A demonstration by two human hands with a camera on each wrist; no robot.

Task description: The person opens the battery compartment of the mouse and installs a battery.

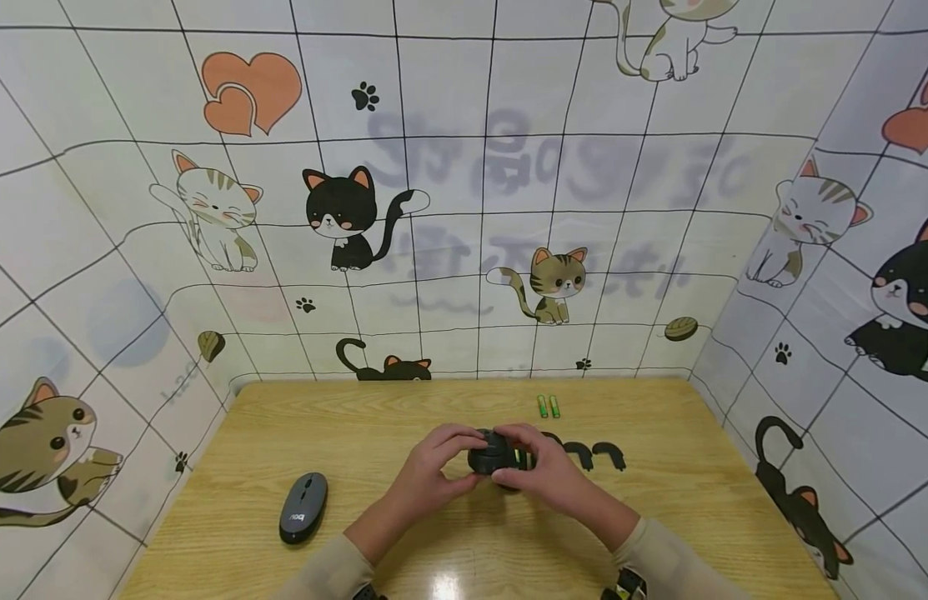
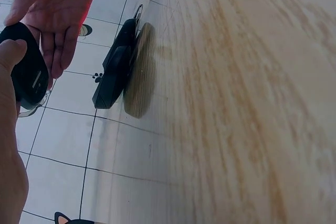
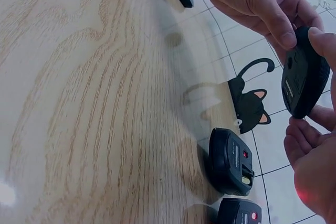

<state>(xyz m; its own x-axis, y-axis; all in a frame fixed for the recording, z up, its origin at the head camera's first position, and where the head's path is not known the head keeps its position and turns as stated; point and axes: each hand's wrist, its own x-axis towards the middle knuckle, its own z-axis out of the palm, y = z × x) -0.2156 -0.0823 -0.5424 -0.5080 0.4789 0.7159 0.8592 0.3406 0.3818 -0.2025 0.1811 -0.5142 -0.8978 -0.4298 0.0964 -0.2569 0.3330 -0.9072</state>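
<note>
A black computer mouse [image 1: 489, 454] is held up between both hands in the head view. My left hand [image 1: 433, 467] grips its left side, thumb below and fingers on top. On the other side my right hand [image 1: 542, 467] pinches it the same way. In the right wrist view, the flat underside of this mouse [image 3: 300, 77] faces the camera, with a small round sensor hole and printed marks. Close by on the table lies another black mouse [image 3: 231, 161], bottom up, a red light glowing and a battery in its slot.
Two green batteries [image 1: 549, 407] lie behind the hands. Black arch-shaped pieces [image 1: 609, 455] sit right of them. A third upturned mouse [image 3: 240, 211] shows at the right wrist view's lower edge. A grey mouse [image 1: 303, 507] stands on the table's left [image 1: 231, 500]. Cat-printed cloth [image 1: 448, 192] surrounds the table.
</note>
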